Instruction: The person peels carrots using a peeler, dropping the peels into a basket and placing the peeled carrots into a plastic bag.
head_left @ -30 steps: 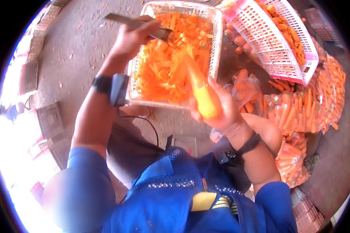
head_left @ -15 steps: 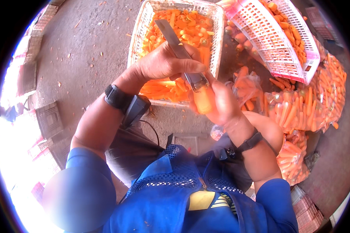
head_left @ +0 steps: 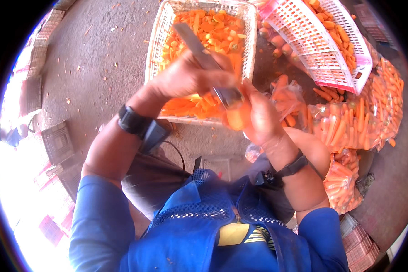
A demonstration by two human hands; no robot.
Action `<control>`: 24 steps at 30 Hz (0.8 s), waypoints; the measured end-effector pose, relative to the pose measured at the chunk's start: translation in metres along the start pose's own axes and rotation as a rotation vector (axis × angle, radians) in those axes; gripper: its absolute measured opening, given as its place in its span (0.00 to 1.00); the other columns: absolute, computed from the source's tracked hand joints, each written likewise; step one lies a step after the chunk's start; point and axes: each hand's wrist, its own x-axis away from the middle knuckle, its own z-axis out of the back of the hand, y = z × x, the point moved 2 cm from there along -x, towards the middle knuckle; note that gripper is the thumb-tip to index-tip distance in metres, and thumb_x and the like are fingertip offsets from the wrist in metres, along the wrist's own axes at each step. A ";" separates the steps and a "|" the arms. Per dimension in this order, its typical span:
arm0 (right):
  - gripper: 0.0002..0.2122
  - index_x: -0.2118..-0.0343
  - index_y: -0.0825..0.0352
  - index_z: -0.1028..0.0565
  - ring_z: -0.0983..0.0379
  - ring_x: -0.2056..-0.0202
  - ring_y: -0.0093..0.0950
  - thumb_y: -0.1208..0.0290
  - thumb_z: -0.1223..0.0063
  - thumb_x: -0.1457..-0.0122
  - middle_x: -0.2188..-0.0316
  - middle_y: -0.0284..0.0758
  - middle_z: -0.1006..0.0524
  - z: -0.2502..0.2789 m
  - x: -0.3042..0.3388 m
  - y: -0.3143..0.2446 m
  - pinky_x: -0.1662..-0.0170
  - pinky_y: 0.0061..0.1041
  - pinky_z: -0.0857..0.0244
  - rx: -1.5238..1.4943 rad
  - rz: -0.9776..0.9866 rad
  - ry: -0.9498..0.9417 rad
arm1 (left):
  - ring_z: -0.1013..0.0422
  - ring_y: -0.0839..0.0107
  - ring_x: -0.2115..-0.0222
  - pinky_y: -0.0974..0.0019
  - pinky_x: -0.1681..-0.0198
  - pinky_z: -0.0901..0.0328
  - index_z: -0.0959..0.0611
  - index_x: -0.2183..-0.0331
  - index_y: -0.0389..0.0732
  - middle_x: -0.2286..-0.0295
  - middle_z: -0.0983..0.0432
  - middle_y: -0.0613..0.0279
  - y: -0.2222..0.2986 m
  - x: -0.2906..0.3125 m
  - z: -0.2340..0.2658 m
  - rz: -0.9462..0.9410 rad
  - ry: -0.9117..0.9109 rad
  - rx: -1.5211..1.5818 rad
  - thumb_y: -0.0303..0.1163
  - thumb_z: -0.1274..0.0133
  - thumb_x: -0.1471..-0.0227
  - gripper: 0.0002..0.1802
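Observation:
My left hand [head_left: 186,78] is closed round a long flat metal peeler [head_left: 197,47]. Its upper part sticks out past my fist over the basket, and its lower end lies against a thick orange carrot [head_left: 237,117]. That carrot is gripped in my right hand [head_left: 264,115], its fingers partly hidden behind it. Both hands are slightly blurred and meet at the near right edge of a white plastic basket [head_left: 150,54]. Inside the basket lie orange carrot peelings and cut pieces [head_left: 206,34].
A tilted white and pink crate [head_left: 294,41] of carrots stands at the far right. Clear bags of carrots [head_left: 344,124] lie to my right, with loose carrots [head_left: 328,94] near them. Grey crates [head_left: 58,140] are at the left on the concrete floor [head_left: 102,59].
My left hand and the peeler have shifted slightly up and left, now smeared by motion. My right hand keeps hold of the carrot. The whole view has shifted a little.

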 end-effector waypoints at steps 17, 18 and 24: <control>0.23 0.52 0.68 0.31 0.27 0.77 0.31 0.50 0.66 0.33 0.74 0.39 0.25 0.004 0.013 -0.001 0.72 0.28 0.33 0.019 -0.054 -0.160 | 0.32 0.83 0.82 0.78 0.81 0.41 0.17 0.68 0.37 0.79 0.24 0.65 -0.017 -0.003 0.100 -0.152 0.447 -0.173 0.37 0.44 0.46 0.12; 0.24 0.53 0.70 0.31 0.27 0.77 0.31 0.50 0.66 0.33 0.74 0.40 0.24 0.004 0.012 -0.003 0.71 0.29 0.32 -0.027 -0.070 -0.167 | 0.33 0.83 0.82 0.79 0.81 0.41 0.17 0.68 0.37 0.79 0.24 0.64 -0.016 0.001 0.105 -0.046 0.439 -0.056 0.37 0.44 0.46 0.13; 0.23 0.52 0.69 0.30 0.26 0.70 0.31 0.51 0.64 0.33 0.67 0.38 0.24 0.006 0.002 -0.005 0.68 0.30 0.31 -0.044 -0.021 0.003 | 0.36 0.86 0.84 0.80 0.83 0.43 0.18 0.66 0.39 0.78 0.24 0.68 0.001 -0.002 0.043 -0.019 0.248 -0.094 0.45 0.42 0.47 0.18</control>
